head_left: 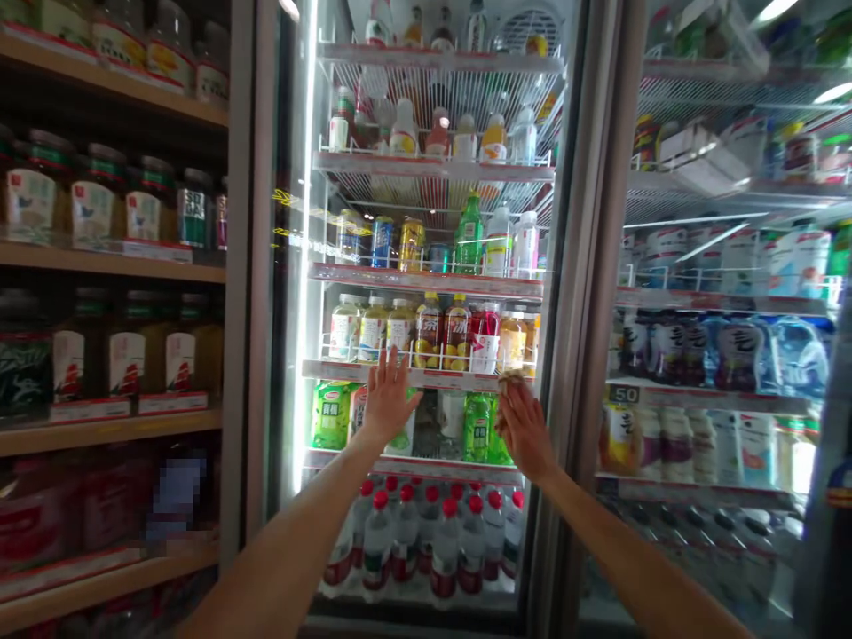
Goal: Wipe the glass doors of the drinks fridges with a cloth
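Observation:
Both my arms reach out to the glass door (426, 222) of a lit drinks fridge. My left hand (388, 401) lies flat on the glass with its fingers spread, in front of the shelf edge under a row of juice bottles (426, 333). My right hand (525, 430) is beside it, near the door's right frame (565, 355), its fingers pressed over a small brownish wad (511, 382) that may be a cloth. Behind the hands stand green tea bottles (476, 426). Red-capped water bottles (432, 541) fill the bottom shelf.
Wooden shelves (113, 262) of labelled jars run along the left. A second glass-door fridge (719, 355) with cartons and pouches stands on the right. Cans and bottles (413, 244) fill the upper fridge shelves.

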Demonstrator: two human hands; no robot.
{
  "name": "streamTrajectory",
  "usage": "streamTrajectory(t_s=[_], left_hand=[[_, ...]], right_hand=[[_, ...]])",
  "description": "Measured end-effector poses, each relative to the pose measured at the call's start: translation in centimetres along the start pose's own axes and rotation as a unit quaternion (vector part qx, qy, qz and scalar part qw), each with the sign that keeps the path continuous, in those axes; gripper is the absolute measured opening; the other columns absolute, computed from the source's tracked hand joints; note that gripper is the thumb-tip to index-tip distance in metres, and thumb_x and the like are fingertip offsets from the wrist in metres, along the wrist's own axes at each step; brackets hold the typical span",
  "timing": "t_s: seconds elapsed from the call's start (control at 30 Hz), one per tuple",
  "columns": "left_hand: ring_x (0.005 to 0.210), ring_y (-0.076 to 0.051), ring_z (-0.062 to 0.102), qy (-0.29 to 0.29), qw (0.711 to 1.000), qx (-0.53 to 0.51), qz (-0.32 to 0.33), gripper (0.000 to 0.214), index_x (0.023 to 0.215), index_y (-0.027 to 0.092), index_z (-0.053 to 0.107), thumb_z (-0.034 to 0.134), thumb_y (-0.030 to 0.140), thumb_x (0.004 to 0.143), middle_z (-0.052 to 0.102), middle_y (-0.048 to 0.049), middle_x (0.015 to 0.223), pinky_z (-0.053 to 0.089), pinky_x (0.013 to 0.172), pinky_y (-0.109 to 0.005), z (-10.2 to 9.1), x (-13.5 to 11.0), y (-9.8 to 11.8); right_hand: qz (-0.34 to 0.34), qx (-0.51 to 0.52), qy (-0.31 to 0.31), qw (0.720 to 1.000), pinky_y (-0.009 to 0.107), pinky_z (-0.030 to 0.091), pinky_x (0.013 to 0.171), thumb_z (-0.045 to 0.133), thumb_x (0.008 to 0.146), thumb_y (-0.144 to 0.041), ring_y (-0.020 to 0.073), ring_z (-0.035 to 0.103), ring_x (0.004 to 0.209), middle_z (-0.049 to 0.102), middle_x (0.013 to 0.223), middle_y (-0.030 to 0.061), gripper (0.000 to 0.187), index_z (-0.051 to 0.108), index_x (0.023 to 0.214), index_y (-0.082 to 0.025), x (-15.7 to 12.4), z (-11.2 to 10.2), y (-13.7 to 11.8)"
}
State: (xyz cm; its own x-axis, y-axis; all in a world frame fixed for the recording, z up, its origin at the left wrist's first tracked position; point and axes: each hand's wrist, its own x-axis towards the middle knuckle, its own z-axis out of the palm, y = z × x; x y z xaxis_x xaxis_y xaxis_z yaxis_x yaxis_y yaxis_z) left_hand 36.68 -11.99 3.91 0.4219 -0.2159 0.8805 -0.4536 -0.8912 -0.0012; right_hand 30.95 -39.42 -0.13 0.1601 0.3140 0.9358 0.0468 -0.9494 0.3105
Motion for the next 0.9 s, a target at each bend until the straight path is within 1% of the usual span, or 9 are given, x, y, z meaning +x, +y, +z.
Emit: streamTrajectory(t_s=[0.07,0.23,0.27,0.37,0.43,0.47,0.63,0.8,0.9], left_hand=[[0.141,-0.030,0.011,-0.003,1.000,-0.003,0.000,0.072,0.142,0.016,0.027,0.057,0.035,0.080,0.017,-0.0122,0.152,0.020,0.112,-0.050,0.2,-0.3,0.1],[0.141,-0.031,0.011,-0.022,1.000,0.001,-0.001,0.072,0.142,0.015,0.029,0.058,0.034,0.079,0.017,-0.0133,0.152,0.021,0.112,-0.051,0.1,-0.7,0.1],[0.141,-0.031,0.011,-0.026,1.000,0.003,0.002,0.072,0.142,0.015,0.029,0.059,0.034,0.079,0.017,-0.0134,0.152,0.022,0.111,-0.051,0.0,-0.8,0.1],[0.140,-0.031,0.012,-0.035,0.999,0.008,0.006,0.073,0.142,0.015,0.029,0.060,0.034,0.078,0.017,-0.0132,0.152,0.023,0.111,-0.051,-0.2,-1.0,0.2],[0.140,-0.031,0.012,-0.038,0.999,0.012,0.005,0.074,0.142,0.016,0.029,0.061,0.034,0.077,0.017,-0.0129,0.152,0.023,0.111,-0.051,-0.4,-1.2,0.2],[0.140,-0.031,0.013,-0.039,0.999,0.013,0.004,0.075,0.142,0.016,0.029,0.062,0.034,0.077,0.017,-0.0129,0.152,0.023,0.111,-0.051,-0.4,-1.2,0.3],[0.140,-0.031,0.013,-0.042,0.999,0.019,0.008,0.074,0.141,0.016,0.030,0.063,0.034,0.077,0.018,-0.0131,0.152,0.024,0.111,-0.050,-0.4,-1.4,0.2],[0.140,-0.031,0.013,-0.036,0.999,0.027,0.016,0.075,0.142,0.016,0.029,0.063,0.033,0.077,0.017,-0.0130,0.152,0.025,0.111,-0.050,0.0,-1.6,0.1],[0.140,-0.032,0.013,-0.035,0.999,0.027,0.018,0.075,0.142,0.015,0.029,0.063,0.033,0.077,0.017,-0.0136,0.152,0.024,0.110,-0.051,0.1,-1.7,0.1]], right_hand=[[-0.030,-0.003,-0.021,0.999,0.048,0.029,0.108,0.038,0.087,-0.016,0.0220,0.017,0.141,0.037,0.146,0.0102,0.058,0.025,0.144,-0.020,0.2,-0.1,0.2],[0.020,0.005,0.003,1.000,0.050,0.028,0.107,0.040,0.087,-0.019,0.0242,0.012,0.142,0.032,0.148,0.0130,0.057,0.030,0.142,-0.016,4.3,0.3,1.0],[0.007,0.009,-0.004,1.000,0.050,0.027,0.108,0.041,0.086,-0.019,0.0244,0.011,0.142,0.032,0.148,0.0132,0.056,0.031,0.142,-0.015,4.1,0.5,0.5],[-0.101,0.019,-0.042,0.994,0.046,0.024,0.110,0.043,0.086,-0.018,0.0219,0.014,0.142,0.037,0.146,0.0107,0.051,0.040,0.137,-0.016,2.0,0.8,-1.6],[-0.146,0.022,-0.059,0.987,0.044,0.022,0.112,0.043,0.085,-0.017,0.0201,0.017,0.141,0.041,0.143,0.0085,0.048,0.045,0.134,-0.018,1.4,0.8,-2.6],[-0.143,0.022,-0.060,0.988,0.044,0.021,0.112,0.043,0.085,-0.016,0.0199,0.018,0.141,0.042,0.143,0.0082,0.048,0.045,0.133,-0.018,1.8,0.8,-2.8],[-0.037,0.019,-0.017,0.999,0.046,0.023,0.111,0.043,0.085,-0.016,0.0226,0.015,0.141,0.041,0.143,0.0123,0.050,0.043,0.134,-0.013,5.2,1.1,-2.8],[-0.149,0.037,-0.048,0.987,0.045,0.020,0.112,0.047,0.084,-0.017,0.0205,0.017,0.141,0.047,0.139,0.0088,0.047,0.047,0.131,-0.017,2.2,1.5,-4.2],[-0.126,0.036,-0.066,0.989,0.045,0.019,0.112,0.047,0.084,-0.017,0.0205,0.018,0.140,0.045,0.141,0.0082,0.049,0.045,0.133,-0.017,2.8,1.4,-3.9]])
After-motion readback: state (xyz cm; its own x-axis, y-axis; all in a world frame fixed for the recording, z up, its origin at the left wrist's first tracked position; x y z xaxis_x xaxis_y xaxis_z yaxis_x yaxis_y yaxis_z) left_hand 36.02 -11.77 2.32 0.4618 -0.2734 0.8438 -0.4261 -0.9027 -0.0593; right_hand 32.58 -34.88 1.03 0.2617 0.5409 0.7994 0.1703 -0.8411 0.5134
